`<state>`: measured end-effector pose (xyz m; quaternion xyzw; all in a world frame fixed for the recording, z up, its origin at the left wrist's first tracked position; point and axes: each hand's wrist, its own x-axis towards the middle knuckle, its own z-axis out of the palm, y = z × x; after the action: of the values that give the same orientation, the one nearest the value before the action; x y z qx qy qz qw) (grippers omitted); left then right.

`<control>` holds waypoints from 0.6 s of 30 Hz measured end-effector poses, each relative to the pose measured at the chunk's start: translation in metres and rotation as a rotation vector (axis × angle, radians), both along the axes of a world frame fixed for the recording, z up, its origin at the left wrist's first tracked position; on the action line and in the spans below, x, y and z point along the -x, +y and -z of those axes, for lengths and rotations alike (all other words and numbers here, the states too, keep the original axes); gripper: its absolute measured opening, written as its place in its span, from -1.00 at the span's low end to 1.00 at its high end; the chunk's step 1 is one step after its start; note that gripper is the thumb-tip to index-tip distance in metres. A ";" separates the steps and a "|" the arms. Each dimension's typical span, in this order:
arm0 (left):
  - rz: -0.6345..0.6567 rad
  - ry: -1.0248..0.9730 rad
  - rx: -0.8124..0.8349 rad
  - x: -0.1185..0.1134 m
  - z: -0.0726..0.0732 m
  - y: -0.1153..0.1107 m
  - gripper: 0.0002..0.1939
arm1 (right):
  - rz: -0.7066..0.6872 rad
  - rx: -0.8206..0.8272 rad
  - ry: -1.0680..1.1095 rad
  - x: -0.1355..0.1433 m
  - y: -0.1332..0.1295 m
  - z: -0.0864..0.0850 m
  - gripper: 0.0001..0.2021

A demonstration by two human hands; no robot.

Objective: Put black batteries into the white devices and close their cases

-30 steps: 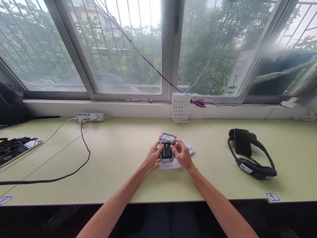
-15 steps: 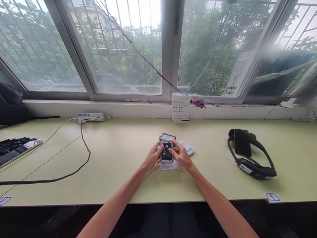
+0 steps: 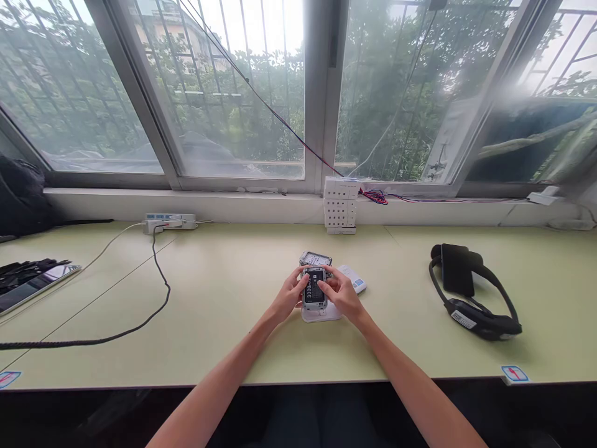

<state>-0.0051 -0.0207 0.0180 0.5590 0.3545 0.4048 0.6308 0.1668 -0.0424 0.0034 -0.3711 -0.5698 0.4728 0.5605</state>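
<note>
Between both hands is a small rectangular device [image 3: 314, 305] with its back off, showing a black battery [image 3: 314, 289] marked 3000 mAh. My left hand [image 3: 289, 295] grips its left side, the thumb lying on the battery's edge. On the right side my right hand [image 3: 342, 292] is closed around it, thumb on the battery's face. Just behind lies another pale-framed open device [image 3: 316, 257], partly covered by the held one. Beneath the hands a white cover-like piece [image 3: 321, 316] rests on the table. A white box with a blue label [image 3: 353, 277] lies by my right hand.
A stack of white boxes [image 3: 340, 208] stands against the window sill. To the right is a black headset with a head strap [image 3: 476, 311]. At left are a power strip [image 3: 170, 222], a black cable [image 3: 161, 298] and a tablet [image 3: 40, 286].
</note>
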 end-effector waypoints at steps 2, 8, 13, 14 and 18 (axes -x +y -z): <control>0.001 0.004 -0.002 0.000 0.000 0.000 -0.43 | 0.000 -0.002 -0.004 0.000 0.000 0.000 -0.45; 0.001 0.009 -0.002 0.001 0.000 -0.001 -0.45 | 0.017 -0.017 -0.029 0.000 0.000 0.000 -0.46; -0.004 0.003 -0.014 0.001 0.001 0.000 -0.46 | 0.040 -0.053 -0.064 0.000 0.001 0.002 -0.47; -0.006 0.004 -0.012 0.001 0.001 0.000 -0.46 | 0.048 -0.060 -0.076 0.000 0.001 0.002 -0.48; -0.014 0.011 -0.004 0.001 0.001 0.000 -0.47 | 0.065 -0.076 -0.099 0.000 0.001 0.003 -0.48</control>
<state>-0.0057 -0.0205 0.0170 0.5601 0.3611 0.4068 0.6248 0.1669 -0.0417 0.0006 -0.3909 -0.6018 0.4135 0.5604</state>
